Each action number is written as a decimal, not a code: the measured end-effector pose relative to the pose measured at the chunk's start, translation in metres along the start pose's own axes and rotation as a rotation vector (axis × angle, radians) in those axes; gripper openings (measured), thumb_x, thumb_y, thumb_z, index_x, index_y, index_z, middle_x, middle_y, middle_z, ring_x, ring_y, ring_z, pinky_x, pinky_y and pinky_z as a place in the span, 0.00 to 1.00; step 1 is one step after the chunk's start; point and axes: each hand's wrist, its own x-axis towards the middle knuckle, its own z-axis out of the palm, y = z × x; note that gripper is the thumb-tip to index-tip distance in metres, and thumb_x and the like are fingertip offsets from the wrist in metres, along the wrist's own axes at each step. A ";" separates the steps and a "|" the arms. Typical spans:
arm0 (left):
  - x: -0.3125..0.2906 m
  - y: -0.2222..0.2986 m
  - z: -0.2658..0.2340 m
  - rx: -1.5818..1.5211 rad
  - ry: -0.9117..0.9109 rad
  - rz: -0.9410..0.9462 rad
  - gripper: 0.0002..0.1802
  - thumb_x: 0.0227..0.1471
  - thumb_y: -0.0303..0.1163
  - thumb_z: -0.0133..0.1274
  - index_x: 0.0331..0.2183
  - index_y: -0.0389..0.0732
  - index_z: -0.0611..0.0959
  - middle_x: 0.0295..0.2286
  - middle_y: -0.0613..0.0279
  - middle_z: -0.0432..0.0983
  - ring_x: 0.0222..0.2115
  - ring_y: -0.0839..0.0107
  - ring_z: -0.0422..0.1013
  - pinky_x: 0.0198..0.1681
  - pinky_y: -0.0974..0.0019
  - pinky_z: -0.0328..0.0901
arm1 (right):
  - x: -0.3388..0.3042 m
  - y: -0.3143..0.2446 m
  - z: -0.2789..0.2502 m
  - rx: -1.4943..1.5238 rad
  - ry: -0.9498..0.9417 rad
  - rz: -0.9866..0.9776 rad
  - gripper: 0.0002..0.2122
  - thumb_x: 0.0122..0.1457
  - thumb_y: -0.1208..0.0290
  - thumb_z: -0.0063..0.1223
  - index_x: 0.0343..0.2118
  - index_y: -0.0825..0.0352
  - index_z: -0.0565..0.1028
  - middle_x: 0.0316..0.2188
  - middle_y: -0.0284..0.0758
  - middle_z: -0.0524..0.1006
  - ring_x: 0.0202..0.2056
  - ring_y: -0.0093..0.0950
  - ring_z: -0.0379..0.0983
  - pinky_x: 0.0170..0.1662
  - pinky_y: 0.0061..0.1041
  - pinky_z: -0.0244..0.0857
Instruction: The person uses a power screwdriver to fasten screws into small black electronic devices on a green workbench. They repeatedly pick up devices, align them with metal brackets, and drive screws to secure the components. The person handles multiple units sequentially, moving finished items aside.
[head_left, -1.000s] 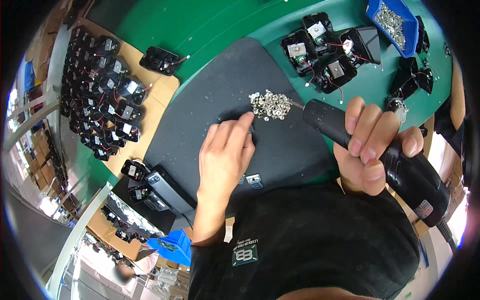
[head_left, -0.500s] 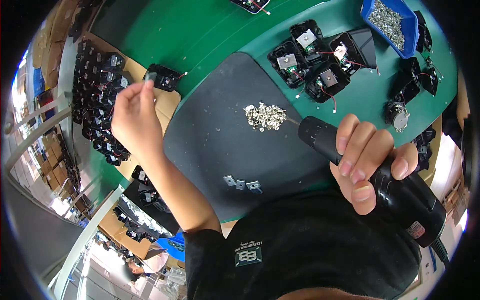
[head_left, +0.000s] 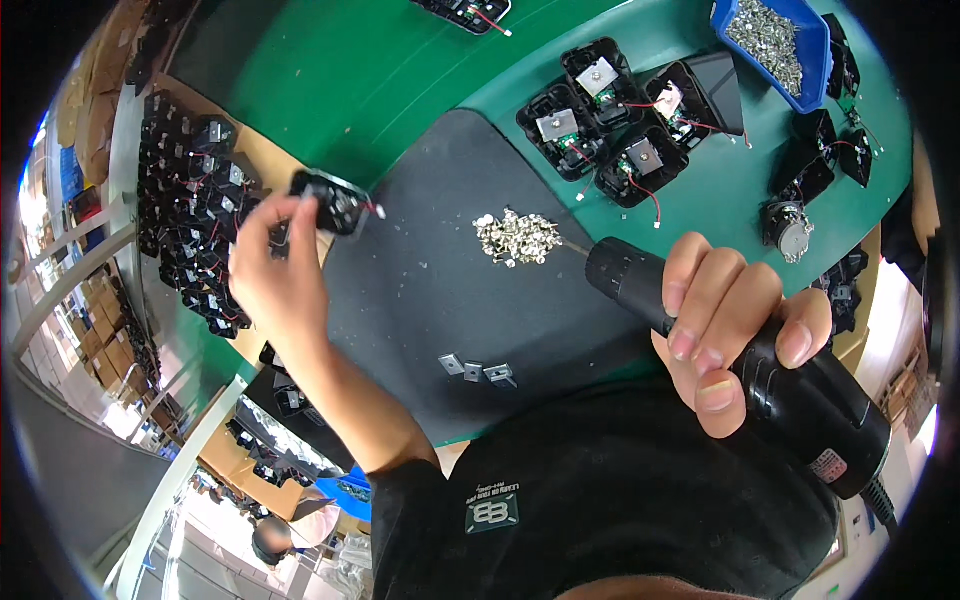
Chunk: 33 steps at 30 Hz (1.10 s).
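My right hand (head_left: 722, 325) is wrapped round a black electric screwdriver (head_left: 815, 420). The bit of that tool points left, its tip at the edge of a heap of silver screws (head_left: 517, 237) on the dark grey mat (head_left: 420, 290). At the mat's far left, my left hand (head_left: 275, 260) pinches the near left edge of a black plastic housing (head_left: 335, 203). A red wire with a white plug sticks out from this housing, which is smeared by motion. Several small metal plates (head_left: 473, 371) lie on the near part of the mat.
Several black housings (head_left: 640, 160) with metal plates and red wires stand to the right, beside a blue bin (head_left: 775, 50) of screws. Many more housings (head_left: 190, 210) are packed on cardboard at left. Another housing (head_left: 465, 12) lies on the green surface (head_left: 350, 90) at the far edge.
My left hand has come nearer, and the black housing has shifted with it toward the mat. The screwdriver stays at the screw heap. The whole view has shifted slightly.
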 end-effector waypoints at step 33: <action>-0.126 0.043 -0.007 -0.569 -0.153 0.254 0.25 0.33 0.35 0.70 0.37 0.37 0.83 0.33 0.58 0.80 0.34 0.61 0.76 0.38 0.62 0.68 | 0.001 -0.021 0.045 0.378 0.036 0.243 0.19 0.54 0.75 0.60 0.47 0.51 0.70 0.24 0.22 0.70 0.27 0.18 0.66 0.38 0.20 0.54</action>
